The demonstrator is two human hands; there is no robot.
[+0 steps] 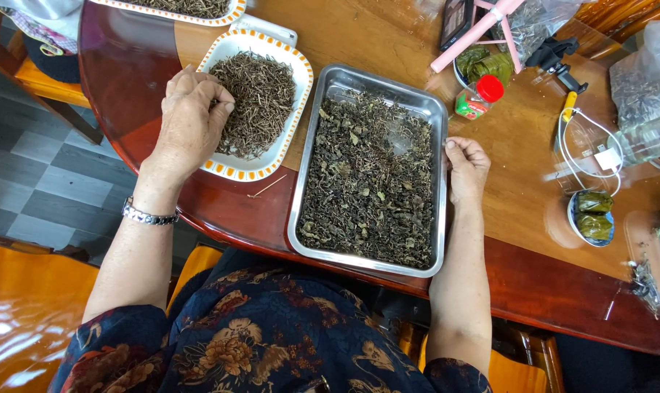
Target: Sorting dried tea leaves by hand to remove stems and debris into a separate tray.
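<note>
Left hand (192,120) hovers upper left with fingers pinched together over the stems in the white dish (261,169) — right hand (466,166), fingers curled, rests against the steel tray (440,131) — leaves lie between them.

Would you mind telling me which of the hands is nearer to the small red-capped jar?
Right. The right hand grips the metal tray's edge just below the jar; the left hand is across, over the white dish.

red-capped small jar (477,100) | beside tray | green-red label; clear plastic bags (639,87) | far right
</note>
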